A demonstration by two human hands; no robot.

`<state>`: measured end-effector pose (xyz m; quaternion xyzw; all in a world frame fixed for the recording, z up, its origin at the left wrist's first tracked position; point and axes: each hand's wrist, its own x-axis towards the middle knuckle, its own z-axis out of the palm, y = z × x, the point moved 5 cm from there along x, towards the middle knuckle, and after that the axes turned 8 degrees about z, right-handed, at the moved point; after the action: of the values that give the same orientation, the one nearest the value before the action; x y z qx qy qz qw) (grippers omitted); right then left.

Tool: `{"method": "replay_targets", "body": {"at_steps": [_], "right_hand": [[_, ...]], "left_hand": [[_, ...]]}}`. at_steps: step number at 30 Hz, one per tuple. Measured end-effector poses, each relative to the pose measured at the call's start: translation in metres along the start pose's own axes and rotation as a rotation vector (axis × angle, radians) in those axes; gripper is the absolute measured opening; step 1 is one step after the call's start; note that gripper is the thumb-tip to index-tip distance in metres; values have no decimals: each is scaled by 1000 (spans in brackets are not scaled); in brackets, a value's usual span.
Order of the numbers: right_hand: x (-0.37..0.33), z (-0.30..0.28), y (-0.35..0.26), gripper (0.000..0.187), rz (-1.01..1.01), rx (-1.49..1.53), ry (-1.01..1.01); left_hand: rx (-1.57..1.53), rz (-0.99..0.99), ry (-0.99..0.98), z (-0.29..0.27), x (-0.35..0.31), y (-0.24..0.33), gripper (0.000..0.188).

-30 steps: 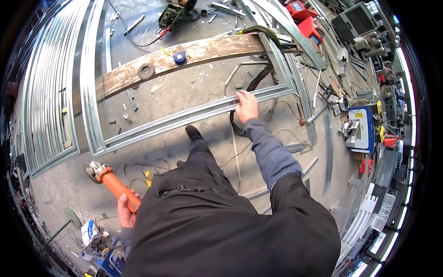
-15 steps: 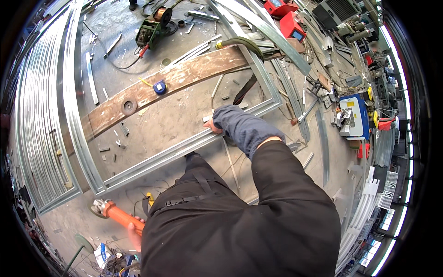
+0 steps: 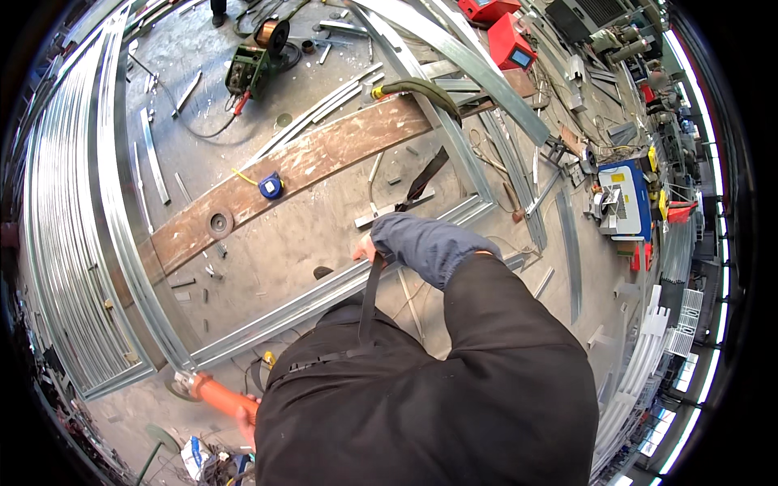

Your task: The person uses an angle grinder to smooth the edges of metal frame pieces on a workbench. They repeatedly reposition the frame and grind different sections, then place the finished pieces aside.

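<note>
My left hand (image 3: 246, 424) is wrapped around the body of an orange angle grinder (image 3: 220, 396), held low at my left side. The grinder's head is close to the near left corner of a silvery metal frame (image 3: 275, 321). My right hand (image 3: 366, 248) grips the frame's near rail, its fingers partly hidden by the grey-blue sleeve cover. A black strap (image 3: 369, 301) hangs from my clothes across the rail, beside that hand. Just beyond the rail shows the dark tip of a shoe (image 3: 322, 272).
A worn brown plank (image 3: 316, 150) carries a blue tape measure (image 3: 271, 185) and a grinding disc (image 3: 219, 223). Slatted metal panels (image 3: 69, 219) lie left. A green wire feeder (image 3: 247, 71) stands far off; red machines (image 3: 509, 44) stand at far right. Offcuts and cables litter the floor.
The grinder has come closer to the frame's near left corner. A shoe tip now shows past the rail, and the strap hangs across it. My right hand stays on the rail.
</note>
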<state>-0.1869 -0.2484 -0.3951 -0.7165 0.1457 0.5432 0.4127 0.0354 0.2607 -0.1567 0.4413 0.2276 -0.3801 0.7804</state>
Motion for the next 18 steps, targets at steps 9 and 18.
{"method": "replay_targets", "body": {"at_steps": [9,18], "right_hand": [[-33,12,-10,96,26,153,60],[-61,-5,-51,103,111,30,52]], "left_hand": [[283,75,-22,9,31,9,65],[203,57,23,-19,19,-2,66]]}}
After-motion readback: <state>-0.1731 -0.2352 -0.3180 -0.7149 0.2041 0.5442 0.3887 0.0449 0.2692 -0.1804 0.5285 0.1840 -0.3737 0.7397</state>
